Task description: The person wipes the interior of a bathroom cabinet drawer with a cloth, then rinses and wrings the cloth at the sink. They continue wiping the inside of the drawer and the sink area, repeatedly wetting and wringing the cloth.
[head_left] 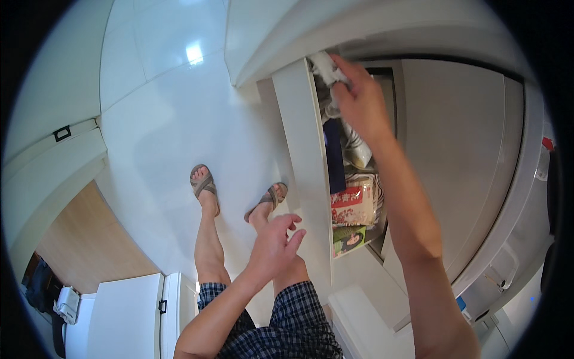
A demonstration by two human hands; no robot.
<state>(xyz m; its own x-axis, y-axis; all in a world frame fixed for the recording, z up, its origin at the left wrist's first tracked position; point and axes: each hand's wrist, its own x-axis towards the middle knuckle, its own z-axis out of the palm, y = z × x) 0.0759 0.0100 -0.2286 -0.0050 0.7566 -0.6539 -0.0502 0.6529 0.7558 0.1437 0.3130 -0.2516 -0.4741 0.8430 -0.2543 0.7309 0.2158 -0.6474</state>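
At the far end of a pulled-out white drawer [309, 179], my right hand [358, 96] pinches a crumpled white item [326, 67], perhaps a thin plastic bag or a cloth. My fingers blur slightly and hide part of it. Inside the drawer, a dark blue flat item [333, 155] leans along the front panel beside a coiled pale cable [354, 141]. Nearer me lie a red and cream printed packet [354, 199] and a green packet [349, 240] with a picture. My left hand [274, 247] hangs above my knee, holding nothing, its fingers loosely curved and apart.
The drawer juts from a pale cabinet [448, 148] under a counter. My sandalled feet stand on glossy white floor tiles [148, 179]. On the left are a white door frame with a black latch plate [62, 133] and a white cabinet [125, 314]. A small white device [68, 303] sits behind it.
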